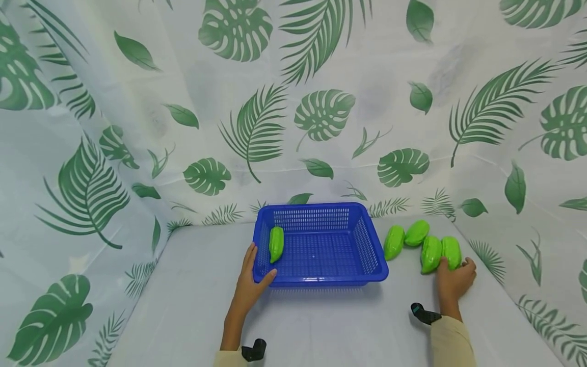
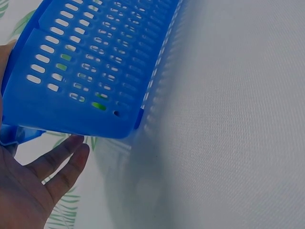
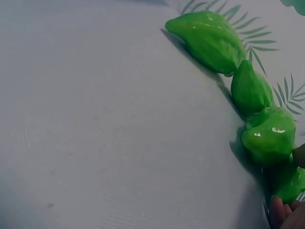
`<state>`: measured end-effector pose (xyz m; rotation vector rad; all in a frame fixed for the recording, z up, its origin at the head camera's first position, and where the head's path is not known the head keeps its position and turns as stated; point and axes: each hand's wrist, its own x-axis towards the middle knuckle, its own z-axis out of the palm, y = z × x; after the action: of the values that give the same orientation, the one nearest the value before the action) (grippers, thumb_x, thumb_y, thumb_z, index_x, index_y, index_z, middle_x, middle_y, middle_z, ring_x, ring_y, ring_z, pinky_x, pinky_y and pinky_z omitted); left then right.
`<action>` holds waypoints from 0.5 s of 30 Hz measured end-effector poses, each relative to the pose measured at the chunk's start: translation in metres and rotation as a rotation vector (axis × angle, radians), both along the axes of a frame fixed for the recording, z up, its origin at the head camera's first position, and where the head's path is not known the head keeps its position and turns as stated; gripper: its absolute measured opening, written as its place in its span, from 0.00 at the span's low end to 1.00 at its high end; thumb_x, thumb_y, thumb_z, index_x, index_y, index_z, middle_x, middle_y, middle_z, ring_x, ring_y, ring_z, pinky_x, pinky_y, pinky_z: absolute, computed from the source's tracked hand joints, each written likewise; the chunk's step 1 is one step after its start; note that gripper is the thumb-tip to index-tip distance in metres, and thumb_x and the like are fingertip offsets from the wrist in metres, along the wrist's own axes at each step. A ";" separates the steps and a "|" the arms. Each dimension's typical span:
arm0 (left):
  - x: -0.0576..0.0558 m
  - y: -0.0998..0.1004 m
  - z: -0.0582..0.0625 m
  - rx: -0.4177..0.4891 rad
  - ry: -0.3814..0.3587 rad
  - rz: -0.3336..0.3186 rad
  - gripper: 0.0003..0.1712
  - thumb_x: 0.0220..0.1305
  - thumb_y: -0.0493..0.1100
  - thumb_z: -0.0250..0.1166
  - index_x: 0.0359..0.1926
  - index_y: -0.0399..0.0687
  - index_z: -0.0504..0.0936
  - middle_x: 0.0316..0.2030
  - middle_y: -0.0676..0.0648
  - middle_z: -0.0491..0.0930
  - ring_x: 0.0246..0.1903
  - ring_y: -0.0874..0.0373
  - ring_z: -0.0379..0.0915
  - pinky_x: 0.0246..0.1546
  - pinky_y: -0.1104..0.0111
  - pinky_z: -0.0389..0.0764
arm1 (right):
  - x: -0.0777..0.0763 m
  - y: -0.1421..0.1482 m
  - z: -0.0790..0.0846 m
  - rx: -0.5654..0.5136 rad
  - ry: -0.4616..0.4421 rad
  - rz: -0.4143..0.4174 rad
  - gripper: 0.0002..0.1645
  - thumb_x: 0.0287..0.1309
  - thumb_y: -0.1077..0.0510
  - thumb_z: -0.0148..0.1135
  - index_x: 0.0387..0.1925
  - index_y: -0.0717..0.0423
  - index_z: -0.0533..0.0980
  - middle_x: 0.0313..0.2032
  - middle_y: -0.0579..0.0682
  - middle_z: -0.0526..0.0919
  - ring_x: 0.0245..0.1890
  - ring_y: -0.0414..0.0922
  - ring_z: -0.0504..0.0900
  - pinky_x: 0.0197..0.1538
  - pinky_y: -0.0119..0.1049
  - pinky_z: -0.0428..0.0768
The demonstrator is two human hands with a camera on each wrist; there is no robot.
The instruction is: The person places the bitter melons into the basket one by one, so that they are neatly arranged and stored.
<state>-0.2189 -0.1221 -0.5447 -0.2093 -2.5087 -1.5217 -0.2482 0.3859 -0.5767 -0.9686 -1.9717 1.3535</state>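
Observation:
My left hand (image 1: 247,288) is at the near left corner of a blue plastic basket (image 1: 316,280). Its thumb lies at the front rim and its fairly straight fingers (image 2: 55,155) touch the left side. Inside the basket, against the left wall, lies one glossy green ribbed fruit (image 1: 276,244). My right hand (image 1: 451,283) grips the rightmost green fruit (image 1: 451,250) between thumb and fingers, low over the table. Right beside it lies another green fruit (image 1: 431,254), partly in front of the gripped one in the right wrist view.
Two more green fruits, an upright-lying one (image 1: 394,242) and a slanted one (image 1: 417,233), lie between the basket and my right hand. A white table (image 1: 192,295) carries everything. Leaf-printed cloth (image 1: 321,168) rises behind the table and at both sides.

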 end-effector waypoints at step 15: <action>-0.001 0.000 0.002 0.025 -0.003 0.000 0.52 0.61 0.58 0.66 0.77 0.49 0.49 0.78 0.49 0.43 0.77 0.43 0.39 0.71 0.41 0.51 | -0.003 0.005 -0.002 -0.027 -0.040 -0.043 0.38 0.66 0.47 0.52 0.69 0.65 0.59 0.65 0.66 0.67 0.65 0.59 0.65 0.68 0.51 0.62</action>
<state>-0.2195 -0.1217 -0.5432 -0.2029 -2.4900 -1.5537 -0.2516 0.3911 -0.5782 -1.0519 -1.9550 1.3501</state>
